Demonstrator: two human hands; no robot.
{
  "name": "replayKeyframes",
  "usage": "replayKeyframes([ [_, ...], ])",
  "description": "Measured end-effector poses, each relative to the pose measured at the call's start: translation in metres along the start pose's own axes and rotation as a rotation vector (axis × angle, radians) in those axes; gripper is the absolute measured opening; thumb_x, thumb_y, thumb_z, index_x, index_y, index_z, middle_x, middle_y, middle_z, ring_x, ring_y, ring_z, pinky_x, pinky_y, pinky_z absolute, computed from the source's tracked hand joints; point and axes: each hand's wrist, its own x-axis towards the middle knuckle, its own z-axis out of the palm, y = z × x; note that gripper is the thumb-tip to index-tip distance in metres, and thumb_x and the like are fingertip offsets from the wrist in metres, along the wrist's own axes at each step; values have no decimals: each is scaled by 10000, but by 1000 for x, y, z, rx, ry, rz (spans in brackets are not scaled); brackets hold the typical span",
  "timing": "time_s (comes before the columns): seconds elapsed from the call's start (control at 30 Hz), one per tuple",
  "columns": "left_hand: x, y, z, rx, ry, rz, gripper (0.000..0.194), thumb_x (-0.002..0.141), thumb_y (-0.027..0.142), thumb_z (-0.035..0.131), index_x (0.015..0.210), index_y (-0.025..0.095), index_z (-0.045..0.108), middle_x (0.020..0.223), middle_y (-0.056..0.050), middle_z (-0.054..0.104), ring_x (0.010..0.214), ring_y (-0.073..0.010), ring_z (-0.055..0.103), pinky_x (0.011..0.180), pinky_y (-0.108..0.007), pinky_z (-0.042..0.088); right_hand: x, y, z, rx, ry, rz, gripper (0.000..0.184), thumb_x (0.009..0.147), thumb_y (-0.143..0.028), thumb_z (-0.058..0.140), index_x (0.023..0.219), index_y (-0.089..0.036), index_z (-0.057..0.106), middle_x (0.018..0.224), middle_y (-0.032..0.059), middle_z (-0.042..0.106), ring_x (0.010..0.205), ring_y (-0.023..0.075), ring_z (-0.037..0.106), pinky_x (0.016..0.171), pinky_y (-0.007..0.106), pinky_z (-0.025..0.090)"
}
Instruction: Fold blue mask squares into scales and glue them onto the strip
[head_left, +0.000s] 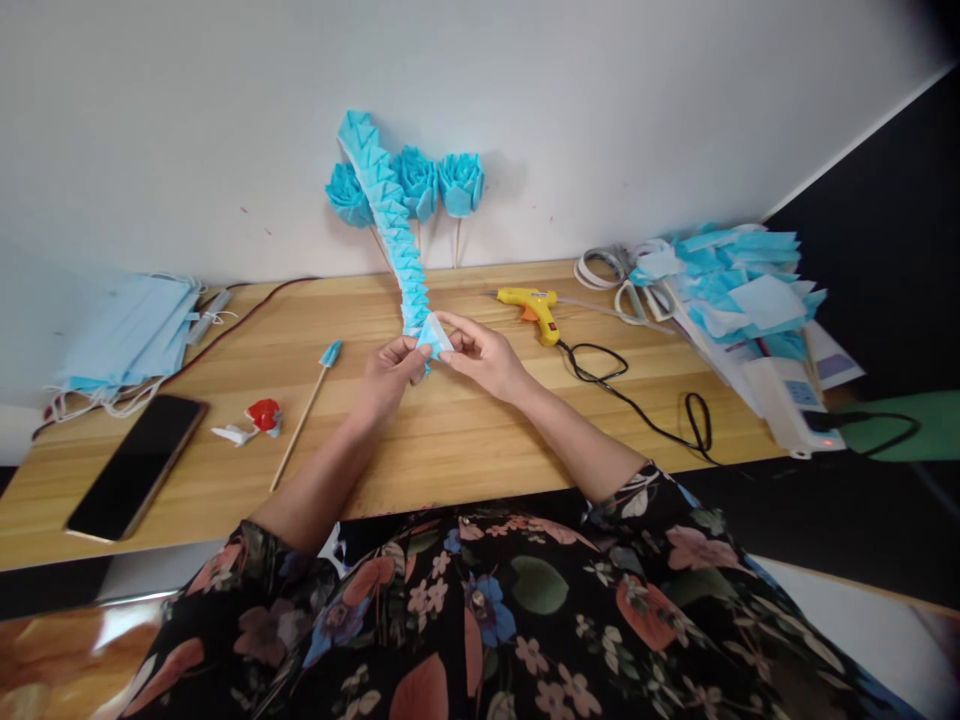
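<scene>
A long blue chain of folded paper pieces [390,215] rises from my hands toward the wall. My left hand [390,372] pinches its lower end from the left. My right hand [484,352] pinches a pale blue folded triangle [436,336] at that same end. Both hands hover just above the wooden table [450,440]. Behind the chain, three blue paper roses on sticks [439,185] lean against the white wall.
A yellow glue gun [534,305] with black cord lies right of my hands. A stick with a blue tip [307,412], red and white scraps [255,420], a phone [139,465] and stacked blue masks [131,340] lie left. Blue cut pieces and scissors [735,285] sit at right.
</scene>
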Motion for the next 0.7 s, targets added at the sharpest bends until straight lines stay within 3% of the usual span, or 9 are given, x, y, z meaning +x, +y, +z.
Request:
replayKeyframes([
  [0.2, 2, 0, 0, -32, 38, 13, 384, 683, 486, 842, 642, 177, 619, 478, 56, 476, 465, -72, 378, 515, -252, 289, 2, 4, -2, 39, -10, 2, 619, 849, -349, 675, 1443, -239, 541, 875, -9, 680, 741, 132, 567, 696, 292, 490],
  [0.5, 3, 2, -3, -78, 56, 37, 392, 703, 461, 836, 618, 180, 576, 482, 56, 475, 466, -68, 384, 522, -250, 304, 2, -2, -11, 136, 34, 65, 598, 883, -428, 671, 1437, -242, 545, 1015, 32, 740, 951, 168, 666, 935, 347, 522],
  [0.7, 3, 0, -3, -70, 46, 34, 393, 706, 480, 834, 635, 184, 585, 486, 58, 466, 466, -72, 381, 523, -256, 304, 2, 1, -6, 87, -31, 68, 654, 835, -421, 723, 1436, -239, 540, 870, -9, 680, 756, 136, 591, 708, 286, 498],
])
